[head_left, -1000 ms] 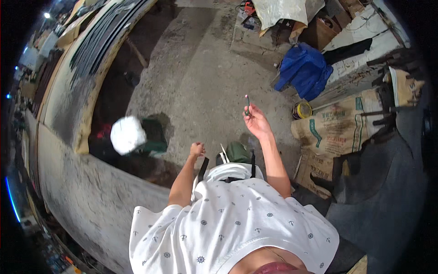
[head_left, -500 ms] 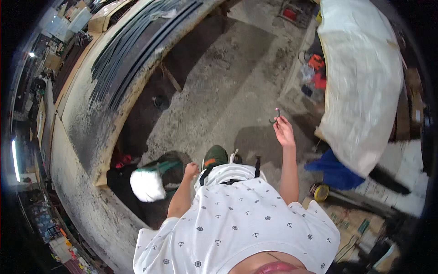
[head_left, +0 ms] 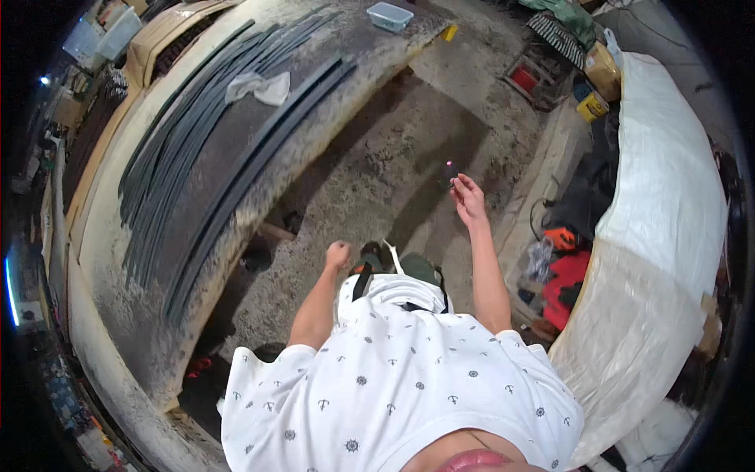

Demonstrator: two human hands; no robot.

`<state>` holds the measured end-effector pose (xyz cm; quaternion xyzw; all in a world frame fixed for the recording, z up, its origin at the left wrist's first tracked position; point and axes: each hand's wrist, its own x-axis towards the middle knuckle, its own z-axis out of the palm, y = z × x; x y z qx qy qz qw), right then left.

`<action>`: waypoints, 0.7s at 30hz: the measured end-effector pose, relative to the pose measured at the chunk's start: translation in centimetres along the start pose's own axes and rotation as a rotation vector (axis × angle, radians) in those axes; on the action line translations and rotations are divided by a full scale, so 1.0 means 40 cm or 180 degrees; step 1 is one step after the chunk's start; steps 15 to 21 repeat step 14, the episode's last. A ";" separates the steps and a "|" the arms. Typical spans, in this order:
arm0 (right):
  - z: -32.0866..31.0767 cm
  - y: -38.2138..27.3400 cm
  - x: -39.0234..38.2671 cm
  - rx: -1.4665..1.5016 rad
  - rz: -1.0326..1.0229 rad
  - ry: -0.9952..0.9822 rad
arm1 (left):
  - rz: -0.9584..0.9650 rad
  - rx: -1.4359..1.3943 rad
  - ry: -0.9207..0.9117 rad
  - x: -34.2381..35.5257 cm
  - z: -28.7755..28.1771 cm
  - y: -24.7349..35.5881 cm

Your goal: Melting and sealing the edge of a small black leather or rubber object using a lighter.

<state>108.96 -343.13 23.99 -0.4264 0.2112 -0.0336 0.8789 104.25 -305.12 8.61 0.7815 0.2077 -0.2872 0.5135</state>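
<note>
My right hand point(head_left: 469, 198) is raised out in front with its fingers pinched together. Between the fingertips is a small dark curved piece, like a hook, with a bright pinkish tip point(head_left: 450, 164). My left hand point(head_left: 338, 254) is curled closed in front of my left hip, and nothing shows in it. The nearest thing on that side is the long worktable point(head_left: 236, 248). Many dark thin strips point(head_left: 181, 173) lie lengthwise on it, with a crumpled white cloth point(head_left: 270, 89) among them.
A clear plastic tub point(head_left: 390, 16) stands at the table's far end. To the right runs a long surface under a white sheet point(head_left: 661, 157). Beside it lie red cloth point(head_left: 565, 291), an orange item point(head_left: 560, 237) and a yellow can point(head_left: 592, 107). Concrete floor point(head_left: 354, 177) stretches ahead.
I have moved forward along the aisle; the tub and yellow can now show, and the white bundle at lower left is out of view. The right hand still holds the curved piece.
</note>
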 end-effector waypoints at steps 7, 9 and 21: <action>0.128 -0.204 0.699 -0.0224 0.0002 -0.0208 | 0.1544 -0.0299 -0.0081 0.369 0.043 0.899; 0.118 -0.233 0.935 -0.0372 -0.0017 -0.0252 | 0.1825 -0.0331 0.0062 0.506 0.052 1.090; 0.160 -0.266 1.474 -0.1250 0.0036 -0.0586 | 0.1418 -0.1200 -0.0286 0.961 0.089 1.420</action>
